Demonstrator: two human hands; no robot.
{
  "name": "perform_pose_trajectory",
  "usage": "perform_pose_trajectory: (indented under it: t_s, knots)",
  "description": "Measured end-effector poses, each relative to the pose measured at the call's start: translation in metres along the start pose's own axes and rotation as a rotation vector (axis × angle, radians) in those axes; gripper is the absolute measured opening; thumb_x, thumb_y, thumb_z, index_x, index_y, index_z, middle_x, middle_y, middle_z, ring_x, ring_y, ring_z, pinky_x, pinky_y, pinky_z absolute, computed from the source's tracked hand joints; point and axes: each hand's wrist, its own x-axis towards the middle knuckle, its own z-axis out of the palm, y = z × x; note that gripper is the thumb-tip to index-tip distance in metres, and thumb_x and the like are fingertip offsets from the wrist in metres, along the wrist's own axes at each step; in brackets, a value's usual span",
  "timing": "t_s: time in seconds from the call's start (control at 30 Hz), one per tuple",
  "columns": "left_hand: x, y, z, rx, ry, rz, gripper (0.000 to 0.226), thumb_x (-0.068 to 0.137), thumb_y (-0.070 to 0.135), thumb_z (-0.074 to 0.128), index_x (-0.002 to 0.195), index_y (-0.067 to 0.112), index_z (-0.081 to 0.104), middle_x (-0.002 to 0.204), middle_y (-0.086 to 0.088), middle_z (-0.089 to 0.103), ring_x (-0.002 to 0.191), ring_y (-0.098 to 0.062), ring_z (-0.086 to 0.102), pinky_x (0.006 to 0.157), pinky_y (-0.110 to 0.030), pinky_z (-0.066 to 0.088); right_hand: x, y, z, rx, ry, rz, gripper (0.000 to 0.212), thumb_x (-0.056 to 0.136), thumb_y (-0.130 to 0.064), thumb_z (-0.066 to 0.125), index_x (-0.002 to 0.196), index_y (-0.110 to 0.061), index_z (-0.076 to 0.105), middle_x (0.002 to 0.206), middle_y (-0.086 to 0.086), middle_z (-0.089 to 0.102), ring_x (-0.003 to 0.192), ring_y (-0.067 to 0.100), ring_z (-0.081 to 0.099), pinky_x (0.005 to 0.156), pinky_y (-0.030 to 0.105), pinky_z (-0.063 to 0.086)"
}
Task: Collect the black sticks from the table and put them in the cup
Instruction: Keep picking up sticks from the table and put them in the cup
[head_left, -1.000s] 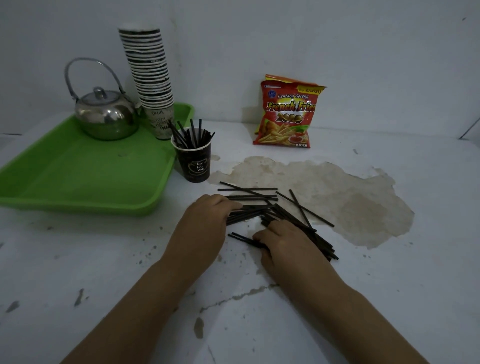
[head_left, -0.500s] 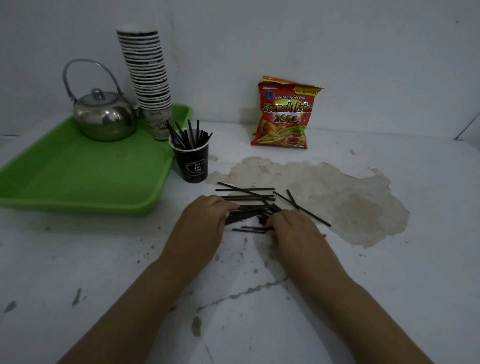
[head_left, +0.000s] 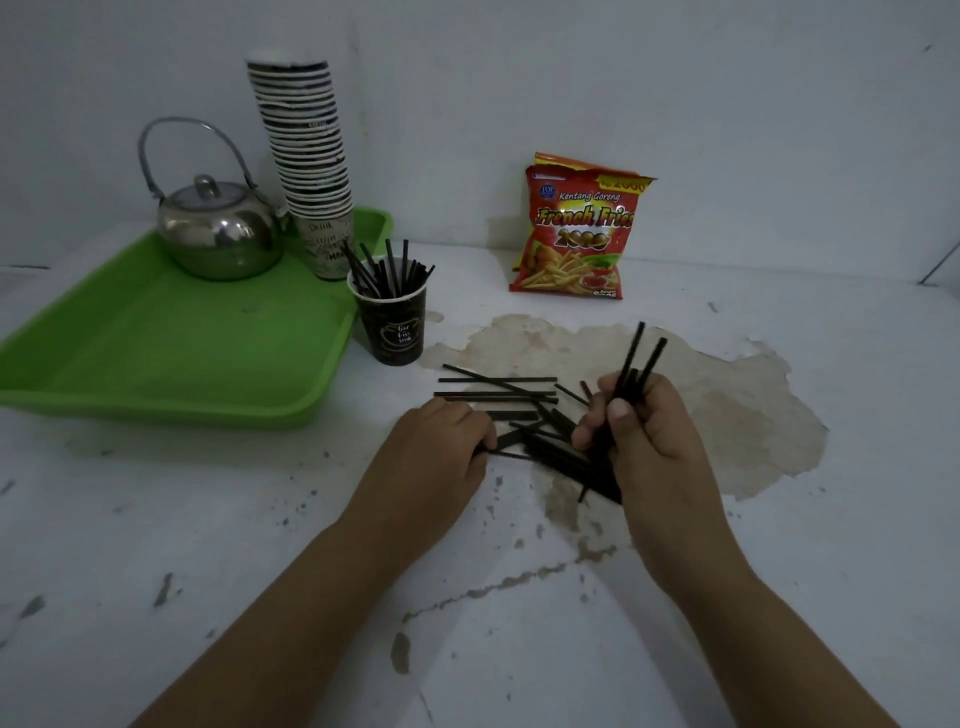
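Worn white table (head_left: 779, 597) is carrying loose thin black sticks (head_left: 498, 387) between and beyond both hands, right hand (head_left: 641, 431) clenching a raised bundle, left hand (head_left: 441, 447) pinching flat-lying ones, black printed paper cup (head_left: 395, 327) standing beyond the left hand.

Snack bag (head_left: 579, 228) reads "Kentang Goreng French Fries".

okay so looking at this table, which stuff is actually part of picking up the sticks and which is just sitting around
Part of the job: right hand gripping a bunch of black sticks; left hand on the loose sticks; black cup already holding some.

Just sitting there: green tray, kettle, stack of cups, snack bag.
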Motion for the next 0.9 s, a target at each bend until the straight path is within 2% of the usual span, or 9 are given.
perform_pose_trajectory:
  t_s: [0.13,0.23,0.4,0.53,0.7,0.77,0.9]
  knots:
    - [-0.001,0.0,0.003,0.034,0.02,-0.001,0.022,0.087,0.012,0.057,0.109,0.013,0.061,0.097,-0.003,0.063,0.092,-0.021,0.053,0.075,-0.026,0.033,0.0,0.0,0.001,0.041,-0.021,-0.015,0.026,0.097,-0.01,0.034,0.092,-0.031,0.049,0.076,-0.009,0.061,0.079,0.016,0.064,0.076,0.025,0.052]
    - [-0.001,0.0,0.004,0.056,-0.001,-0.001,0.027,0.091,0.015,0.051,0.116,0.014,0.06,0.101,-0.005,0.06,0.095,-0.022,0.05,0.077,-0.027,0.033,-0.001,0.0,0.003,0.043,-0.042,-0.023,0.022,0.097,-0.012,0.035,0.097,-0.03,0.047,0.075,-0.007,0.061,0.082,0.021,0.065,0.076,0.021,0.052]
    - [-0.002,0.0,0.002,0.028,0.021,-0.025,0.022,0.092,0.015,0.049,0.109,0.013,0.063,0.1,-0.004,0.06,0.094,-0.019,0.05,0.079,-0.026,0.036,-0.003,0.0,0.003,-0.017,-0.066,-0.066,0.017,0.096,-0.017,0.036,0.106,-0.027,0.047,0.078,-0.001,0.059,0.084,0.019,0.063,0.076,0.015,0.05]
    - [-0.002,-0.001,0.001,-0.005,0.055,-0.061,0.015,0.09,0.012,0.053,0.099,0.01,0.065,0.094,-0.006,0.062,0.088,-0.018,0.051,0.073,-0.02,0.033,-0.003,-0.001,0.004,-0.024,-0.072,-0.08,0.017,0.096,-0.018,0.035,0.105,-0.025,0.048,0.077,-0.002,0.058,0.083,0.019,0.063,0.076,0.015,0.049]
    - [0.003,-0.009,-0.003,0.006,0.033,-0.097,0.015,0.09,0.006,0.054,0.097,0.007,0.066,0.093,-0.012,0.066,0.088,-0.026,0.055,0.076,-0.035,0.041,-0.003,-0.001,0.004,-0.05,-0.063,-0.075,0.019,0.097,-0.019,0.035,0.1,-0.025,0.053,0.078,-0.007,0.062,0.081,0.011,0.066,0.074,0.013,0.049]
    - [0.005,-0.012,-0.006,0.037,0.026,-0.065,0.012,0.085,0.001,0.058,0.091,0.004,0.068,0.084,-0.015,0.067,0.08,-0.031,0.058,0.07,-0.039,0.044,-0.003,-0.001,0.004,-0.055,-0.052,-0.068,0.02,0.097,-0.017,0.036,0.098,-0.023,0.055,0.08,-0.008,0.064,0.08,0.007,0.066,0.073,0.011,0.048]
    - [0.005,-0.014,-0.01,0.061,0.103,-0.071,0.014,0.082,-0.004,0.06,0.092,0.004,0.067,0.081,-0.014,0.068,0.076,-0.031,0.06,0.068,-0.035,0.044,-0.003,-0.003,0.002,-0.061,-0.049,-0.054,0.021,0.096,-0.016,0.04,0.095,-0.019,0.061,0.085,-0.003,0.069,0.085,0.008,0.064,0.076,0.012,0.047]
